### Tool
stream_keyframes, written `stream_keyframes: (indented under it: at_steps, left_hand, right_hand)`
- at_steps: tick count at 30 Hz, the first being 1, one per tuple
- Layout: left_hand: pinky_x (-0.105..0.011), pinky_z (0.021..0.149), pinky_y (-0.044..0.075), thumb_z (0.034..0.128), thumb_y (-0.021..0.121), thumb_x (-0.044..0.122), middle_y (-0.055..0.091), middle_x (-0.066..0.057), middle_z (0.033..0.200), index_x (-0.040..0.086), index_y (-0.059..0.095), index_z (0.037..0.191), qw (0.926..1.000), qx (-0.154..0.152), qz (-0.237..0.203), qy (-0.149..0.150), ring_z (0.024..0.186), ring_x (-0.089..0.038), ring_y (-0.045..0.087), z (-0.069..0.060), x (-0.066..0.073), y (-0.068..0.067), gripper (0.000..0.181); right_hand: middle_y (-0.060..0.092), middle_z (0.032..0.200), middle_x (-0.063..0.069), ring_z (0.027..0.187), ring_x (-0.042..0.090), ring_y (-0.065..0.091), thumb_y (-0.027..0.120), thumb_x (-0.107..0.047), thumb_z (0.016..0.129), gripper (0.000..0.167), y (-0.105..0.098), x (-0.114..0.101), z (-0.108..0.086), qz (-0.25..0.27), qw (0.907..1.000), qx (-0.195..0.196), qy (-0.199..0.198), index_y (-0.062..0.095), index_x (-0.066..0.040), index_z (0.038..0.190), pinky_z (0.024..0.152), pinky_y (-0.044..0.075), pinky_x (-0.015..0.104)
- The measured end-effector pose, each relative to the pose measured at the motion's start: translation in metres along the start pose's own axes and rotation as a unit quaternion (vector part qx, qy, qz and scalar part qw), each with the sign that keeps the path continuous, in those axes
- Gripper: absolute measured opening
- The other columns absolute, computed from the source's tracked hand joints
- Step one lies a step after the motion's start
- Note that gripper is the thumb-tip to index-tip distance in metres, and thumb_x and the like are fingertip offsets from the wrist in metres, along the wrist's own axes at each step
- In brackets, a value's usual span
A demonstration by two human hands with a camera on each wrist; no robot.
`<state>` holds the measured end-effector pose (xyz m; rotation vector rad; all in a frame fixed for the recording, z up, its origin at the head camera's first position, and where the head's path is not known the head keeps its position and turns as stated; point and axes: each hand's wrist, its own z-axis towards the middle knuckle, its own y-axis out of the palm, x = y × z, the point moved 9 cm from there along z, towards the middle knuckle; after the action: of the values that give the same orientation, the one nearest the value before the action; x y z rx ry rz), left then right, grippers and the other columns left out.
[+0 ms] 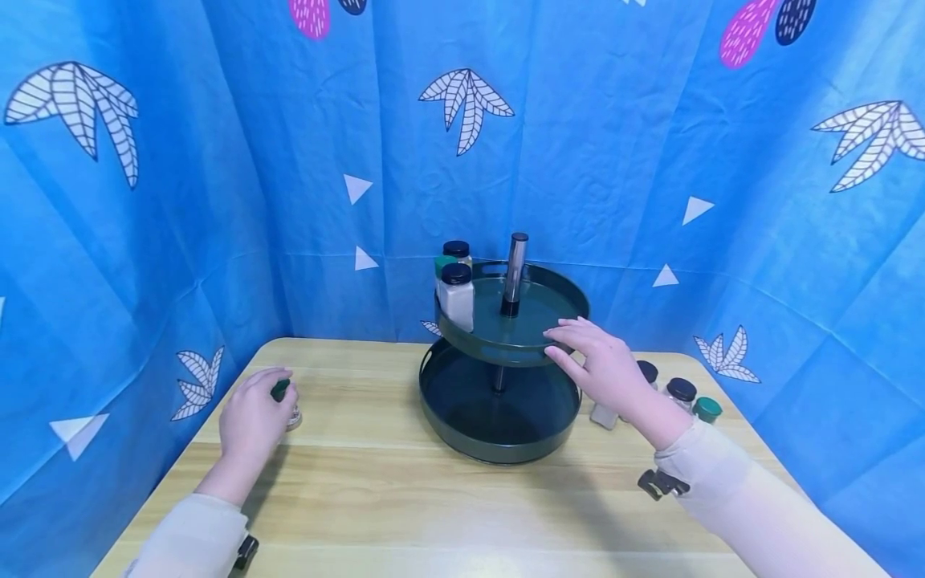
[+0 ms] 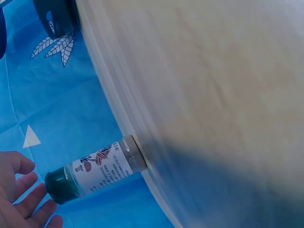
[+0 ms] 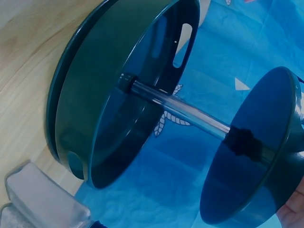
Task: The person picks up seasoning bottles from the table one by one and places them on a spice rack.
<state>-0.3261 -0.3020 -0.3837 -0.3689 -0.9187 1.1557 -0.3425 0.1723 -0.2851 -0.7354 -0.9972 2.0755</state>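
A small labelled jar with a green cap [image 2: 104,166] stands at the table's left side, my left hand [image 1: 254,409] around its cap in the head view. In the left wrist view the fingers [image 2: 29,202] are loosely bent beside the cap, the thumb apart from it. A dark green two-tier round rack [image 1: 499,449] stands at the middle. My right hand [image 1: 603,369] touches the upper tier's right front rim with fingers extended; in the right wrist view only part of the hand [image 3: 293,209] shows beside that tier.
Several jars stand together at the upper tier's left, including a black-capped jar with white contents [image 1: 458,301]. More jars, one green-capped [image 1: 706,410], stand right of the rack, partly behind my right arm. A blue patterned curtain [image 1: 325,217] surrounds the wooden table [image 1: 361,514].
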Motion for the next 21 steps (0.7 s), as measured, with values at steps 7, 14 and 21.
stream_keyframes:
  at_steps: [7,14,21]
  left_hand:
    - [-0.06,0.077,0.052,0.0899,0.069,0.013,0.065,-0.023,0.125,0.001,0.071,0.118,0.9999,-0.014,0.008,-0.002,0.113,-0.046,0.06,0.001,-0.005,0.005,0.03]
    - [-0.061,0.08,0.051,0.0897,0.068,0.011,0.065,-0.024,0.123,-0.001,0.07,0.117,0.9995,-0.029,0.01,0.011,0.112,-0.047,0.06,0.004,-0.004,0.009,0.03]
    - [-0.062,0.082,0.051,0.0888,0.07,0.009,0.066,-0.026,0.121,-0.002,0.071,0.115,0.9992,-0.036,0.01,0.011,0.11,-0.048,0.061,0.007,-0.006,0.011,0.028]
  right_hand:
    - [0.065,0.131,0.013,0.134,0.037,0.05,0.069,-0.032,0.096,0.037,0.0,0.0,-0.001,-0.001,1.0,0.002,-0.001,0.069,-0.011,0.127,0.108,0.039,0.057]
    - [0.066,0.13,0.013,0.134,0.037,0.05,0.069,-0.031,0.096,0.037,0.0,-0.001,-0.001,0.002,1.0,0.003,-0.001,0.07,-0.011,0.126,0.108,0.039,0.058]
    - [0.066,0.13,0.013,0.134,0.037,0.05,0.069,-0.032,0.096,0.036,-0.001,-0.001,-0.001,0.003,1.0,0.004,-0.003,0.07,-0.011,0.126,0.108,0.039,0.058]
